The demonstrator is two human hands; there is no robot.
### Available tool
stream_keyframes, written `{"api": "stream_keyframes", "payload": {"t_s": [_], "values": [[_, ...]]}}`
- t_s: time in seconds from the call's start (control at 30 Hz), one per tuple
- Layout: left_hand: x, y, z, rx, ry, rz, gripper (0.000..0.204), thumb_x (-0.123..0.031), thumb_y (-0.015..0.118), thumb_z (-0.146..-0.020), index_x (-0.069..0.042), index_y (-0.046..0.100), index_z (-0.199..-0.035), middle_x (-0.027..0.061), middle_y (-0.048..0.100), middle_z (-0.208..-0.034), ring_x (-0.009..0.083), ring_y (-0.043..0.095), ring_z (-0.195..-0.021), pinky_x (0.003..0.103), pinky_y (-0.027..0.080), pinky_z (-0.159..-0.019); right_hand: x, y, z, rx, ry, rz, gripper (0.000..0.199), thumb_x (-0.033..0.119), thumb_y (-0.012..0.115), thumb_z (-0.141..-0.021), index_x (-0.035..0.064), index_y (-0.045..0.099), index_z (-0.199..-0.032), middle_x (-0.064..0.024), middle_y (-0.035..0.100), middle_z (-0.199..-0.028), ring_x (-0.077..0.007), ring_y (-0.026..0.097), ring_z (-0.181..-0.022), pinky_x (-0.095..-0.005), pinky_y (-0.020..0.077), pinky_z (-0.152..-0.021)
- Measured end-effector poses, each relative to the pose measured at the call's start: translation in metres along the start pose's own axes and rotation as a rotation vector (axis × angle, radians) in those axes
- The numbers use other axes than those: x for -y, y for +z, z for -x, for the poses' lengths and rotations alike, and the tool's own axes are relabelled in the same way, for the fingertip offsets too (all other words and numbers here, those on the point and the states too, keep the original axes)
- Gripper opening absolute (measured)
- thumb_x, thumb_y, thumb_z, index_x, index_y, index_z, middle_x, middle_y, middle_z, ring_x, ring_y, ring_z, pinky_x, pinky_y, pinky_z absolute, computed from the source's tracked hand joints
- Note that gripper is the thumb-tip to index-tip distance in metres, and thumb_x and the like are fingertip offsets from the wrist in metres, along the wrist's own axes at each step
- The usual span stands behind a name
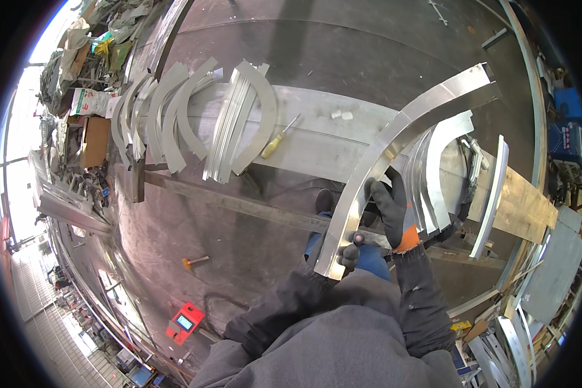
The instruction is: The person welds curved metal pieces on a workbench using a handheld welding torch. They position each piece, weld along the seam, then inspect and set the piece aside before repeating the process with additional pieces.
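A long curved metal channel [378, 149] with a shiny surface rises from in front of my body toward the far right. My left hand [349, 253], in a dark glove, is closed around its lower end, with fingertips showing at the right edge. Farther up, my right hand [394, 210], in a dark glove with an orange cuff, grips the same channel at its right edge. Part of that grip is hidden behind the metal. Just right of my right hand, several curved metal strips [440, 168] stand close together on the bench [317, 110].
More curved strips [174, 116] and a bundle of straight profiles [229, 126] lie on the bench's left part. A yellow-handled screwdriver [271, 146] rests nearby. An orange-headed hammer [189, 263] lies on the floor, with a red device with a screen [185, 322] lower left.
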State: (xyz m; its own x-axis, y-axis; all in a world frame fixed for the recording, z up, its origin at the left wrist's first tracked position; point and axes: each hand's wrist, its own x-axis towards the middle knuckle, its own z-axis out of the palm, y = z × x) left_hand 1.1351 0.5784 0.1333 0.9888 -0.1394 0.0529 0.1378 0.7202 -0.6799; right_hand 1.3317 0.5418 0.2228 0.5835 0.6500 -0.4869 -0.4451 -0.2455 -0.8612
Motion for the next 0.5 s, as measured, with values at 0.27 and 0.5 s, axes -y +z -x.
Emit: {"api": "stream_keyframes", "payload": {"t_s": [0.27,0.5], "values": [[0.012,0.015,-0.005,-0.234,0.163,-0.201,0.057,-0.052,0.052,-0.102,0.0,0.051,-0.127,0.0117,0.06,-0.085,0.0215,0.056,-0.067,0.03,0.05,-0.062,-0.007,-0.001,-0.005,-0.011,-0.066,0.014,0.054,0.028,0.064,-0.101,-0.0015,0.042,-0.14,-0.0106,0.068,-0.106,-0.0147,0.064,-0.092,-0.0306,0.0538,-0.079],[0.063,0.07,-0.028,-0.632,0.521,-1.092,0.044,-0.043,0.041,-0.109,-0.004,0.05,-0.126,0.0073,0.065,-0.097,0.0125,0.061,-0.078,0.03,0.053,-0.068,-0.018,-0.02,-0.005,0.232,0.067,-0.545,0.029,0.022,0.059,-0.104,0.0033,0.058,-0.126,-0.0046,0.067,-0.11,-0.0125,0.066,-0.096,-0.0308,0.0537,-0.084]]}}
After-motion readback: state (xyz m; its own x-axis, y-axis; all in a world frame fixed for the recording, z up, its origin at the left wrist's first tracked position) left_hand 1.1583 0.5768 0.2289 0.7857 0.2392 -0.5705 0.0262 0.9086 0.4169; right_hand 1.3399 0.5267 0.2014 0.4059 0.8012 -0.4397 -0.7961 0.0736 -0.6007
